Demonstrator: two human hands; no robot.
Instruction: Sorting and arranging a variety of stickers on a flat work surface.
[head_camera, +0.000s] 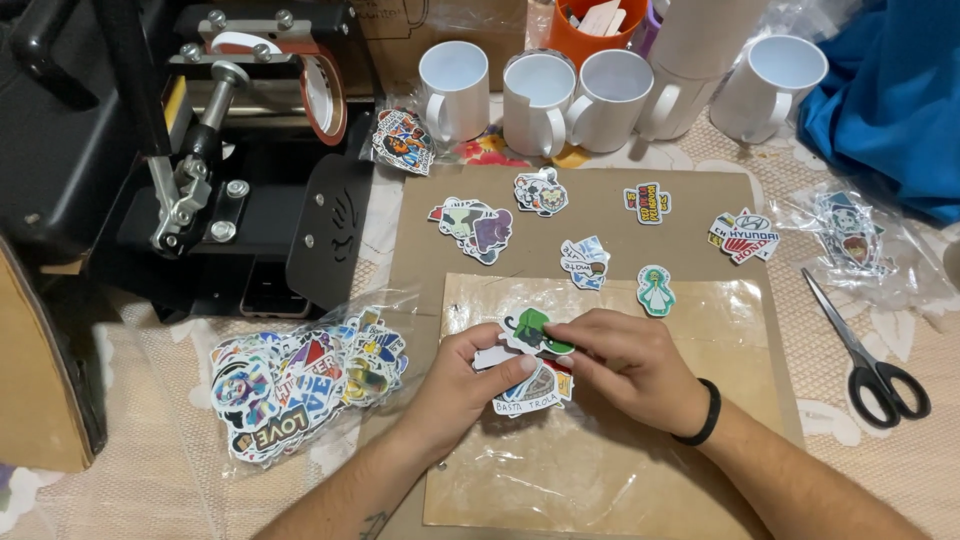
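Note:
My left hand (462, 385) holds a small stack of die-cut stickers (535, 385) over a brown cardboard sheet (700, 200). My right hand (625, 365), with a black band at the wrist, pinches the top sticker (532, 328), a green and white one, at its edge. Both hands meet over a clear plastic film (600, 470) laid on the cardboard. Several loose stickers lie spread on the cardboard beyond the hands, such as one (656, 290) with a green figure and one (473, 226) near the left.
A clear bag of stickers (300, 380) lies at the left. A black mug press (230, 150) stands at the back left. Several white mugs (545, 100) line the back edge. Black scissors (865, 355) lie at the right, near a blue cloth (890, 100).

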